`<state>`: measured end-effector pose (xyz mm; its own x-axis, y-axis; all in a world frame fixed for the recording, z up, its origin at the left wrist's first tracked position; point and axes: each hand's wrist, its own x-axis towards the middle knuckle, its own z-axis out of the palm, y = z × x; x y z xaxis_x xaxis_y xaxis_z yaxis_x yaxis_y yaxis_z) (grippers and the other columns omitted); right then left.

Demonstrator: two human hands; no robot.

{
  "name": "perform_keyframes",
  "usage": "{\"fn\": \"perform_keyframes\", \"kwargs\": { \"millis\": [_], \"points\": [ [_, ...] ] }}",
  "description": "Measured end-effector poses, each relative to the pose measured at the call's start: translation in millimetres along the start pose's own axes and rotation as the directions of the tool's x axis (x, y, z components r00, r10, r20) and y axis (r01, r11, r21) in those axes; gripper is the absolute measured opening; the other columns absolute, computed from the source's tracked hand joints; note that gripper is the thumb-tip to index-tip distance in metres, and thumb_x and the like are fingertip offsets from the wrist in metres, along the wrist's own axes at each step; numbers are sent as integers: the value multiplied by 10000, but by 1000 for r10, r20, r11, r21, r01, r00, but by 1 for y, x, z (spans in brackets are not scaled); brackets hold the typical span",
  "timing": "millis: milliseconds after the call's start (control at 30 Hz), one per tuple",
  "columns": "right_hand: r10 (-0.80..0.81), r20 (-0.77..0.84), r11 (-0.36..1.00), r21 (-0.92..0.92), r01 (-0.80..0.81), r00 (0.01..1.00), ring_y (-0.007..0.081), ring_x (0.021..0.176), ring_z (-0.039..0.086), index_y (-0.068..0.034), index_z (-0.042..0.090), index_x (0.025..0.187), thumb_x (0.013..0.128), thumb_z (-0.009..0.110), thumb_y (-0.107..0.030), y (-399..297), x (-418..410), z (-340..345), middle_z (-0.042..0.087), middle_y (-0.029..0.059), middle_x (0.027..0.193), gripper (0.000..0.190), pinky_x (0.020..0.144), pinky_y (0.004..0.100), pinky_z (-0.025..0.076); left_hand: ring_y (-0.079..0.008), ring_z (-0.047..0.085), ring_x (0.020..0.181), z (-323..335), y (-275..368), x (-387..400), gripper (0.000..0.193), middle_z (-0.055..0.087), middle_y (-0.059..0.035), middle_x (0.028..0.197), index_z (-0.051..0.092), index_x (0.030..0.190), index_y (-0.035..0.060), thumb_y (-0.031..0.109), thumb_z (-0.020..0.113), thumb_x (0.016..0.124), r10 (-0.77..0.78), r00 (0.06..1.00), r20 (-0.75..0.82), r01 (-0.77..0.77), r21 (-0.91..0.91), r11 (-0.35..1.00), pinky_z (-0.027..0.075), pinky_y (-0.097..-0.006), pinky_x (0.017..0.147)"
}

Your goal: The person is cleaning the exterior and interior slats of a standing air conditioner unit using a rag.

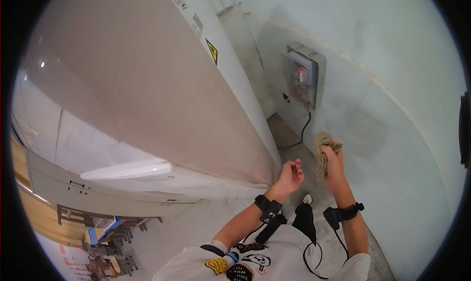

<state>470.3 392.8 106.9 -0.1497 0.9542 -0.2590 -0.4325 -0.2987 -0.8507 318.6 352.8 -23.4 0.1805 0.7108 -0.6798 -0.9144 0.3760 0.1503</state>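
Observation:
In the head view my right hand (334, 163) grips a crumpled tan cloth (322, 154), which hangs down past the fingers on the wall side of the narrow floor gap. My left hand (291, 176) is beside it, fingers curled in a loose fist with nothing visible in them. Close to that hand rises a tall, glossy white appliance cabinet (147, 78) bearing a yellow warning triangle (212, 51). A wall-mounted electrical box (303, 76) with a clear cover and a small red light sits beyond my hands.
A black cable (306, 128) runs from the box down to the floor (162, 248). The pale wall (397, 159) bounds my right side. Grey cabinets (110, 185) stand at left, with several stools or desks (106, 237) beyond. Wrist straps with thin cables are on both my forearms.

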Motion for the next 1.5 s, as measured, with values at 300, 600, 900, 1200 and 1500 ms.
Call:
{"fn": "perform_keyframes", "kwargs": {
  "millis": [300, 600, 900, 1200, 1500],
  "points": [
    [-6, 294, 992, -121, 43, 956, 111, 963, 550, -56, 477, 1288, 912, 569, -139, 32, 59, 111, 594, 36, 1089, 396, 828, 252, 454, -129, 485, 623, -3, 14, -2, 156, 512, 0, 717, 544, 851, 115, 202, 476, 961, 275, 961, -27, -276, -141, 951, 397, -274, 545],
    [-133, 431, 991, 34, 131, 892, 134, 1045, 501, -42, 417, 1282, 937, 530, -118, -19, 55, 194, 533, 67, 1138, 371, 934, 279, 407, -124, 519, 647, -26, 10, 3, 213, 542, 12, 734, 541, 864, 118, 282, 491, 990, 365, 928, 71, -370, 69, 927, 413, -264, 561],
    [-819, 489, 507, 377, 775, 298, 244, 1042, 549, 6, 502, 1205, 906, 557, -140, -264, -8, 324, 565, 163, 1135, 337, 929, 336, 426, -120, 505, 643, -30, 5, 18, 145, 528, 15, 737, 597, 1024, 97, 181, 522, 933, 253, 963, -98, -255, -17, 967, 418, -263, 555],
    [-853, 344, 485, 240, 841, 394, 270, 1102, 538, 5, 550, 1184, 921, 521, -165, -208, 122, 348, 567, 171, 1162, 314, 972, 369, 418, -117, 501, 644, -19, 6, 21, 142, 524, 16, 749, 596, 1036, 99, 174, 543, 926, 264, 959, -106, -263, 22, 964, 423, -259, 557],
    [40, 83, 891, -454, 2, 996, 266, 1136, 552, 23, 437, 1308, 944, 512, -225, 142, 137, 113, 577, 180, 1208, 447, 1002, 359, 408, -120, 545, 729, -35, 3, 35, 133, 595, 19, 812, 582, 912, 128, 226, 510, 966, 274, 956, -108, -257, 146, 955, 440, -234, 632]
  ]
}}
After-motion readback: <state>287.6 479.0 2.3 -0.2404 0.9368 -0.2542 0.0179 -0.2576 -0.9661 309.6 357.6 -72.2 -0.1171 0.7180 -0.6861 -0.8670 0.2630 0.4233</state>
